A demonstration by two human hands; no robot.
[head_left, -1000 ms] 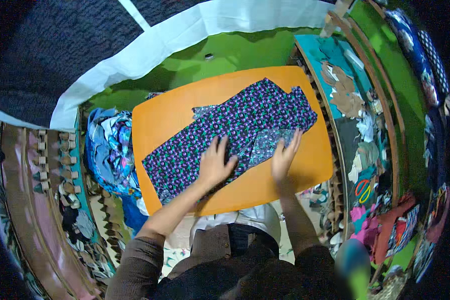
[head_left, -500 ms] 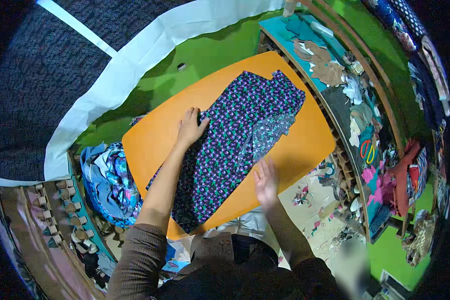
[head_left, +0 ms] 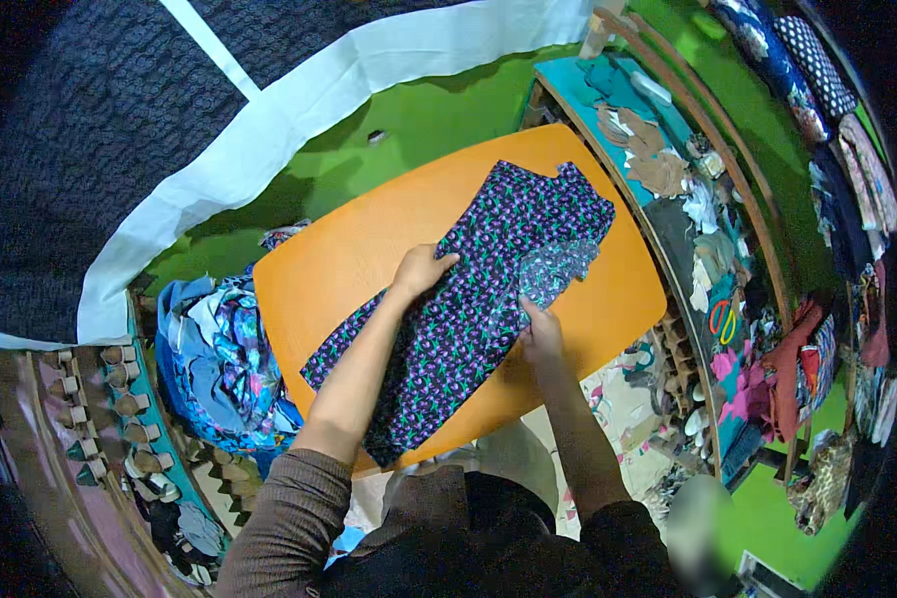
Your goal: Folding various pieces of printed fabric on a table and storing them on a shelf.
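Note:
A dark garment (head_left: 468, 309) printed with small purple flowers and green leaves lies across an orange table (head_left: 349, 259). On its right side a paler patch (head_left: 558, 269) shows what looks like the fabric's wrong side turned up. My left hand (head_left: 426, 270) is closed on the garment's left edge, thumb along the cloth. Lower on the opposite edge, my right hand (head_left: 541, 332) pinches the cloth between thumb and fingers. My left forearm covers part of the garment's lower left, where a section sticks out toward the table's near left.
A bundle of blue patterned cloth (head_left: 219, 359) sits beside the table's left end. Along the right runs a long bench (head_left: 673, 229) strewn with fabric scraps and scissors (head_left: 725, 321). More cloth hangs at the far right. Scraps litter the pale floor (head_left: 618, 419).
My left hand has moved right and down and closed on the garment's edge. My right hand has gone from open to pinching the opposite edge. The lower left section has spread out.

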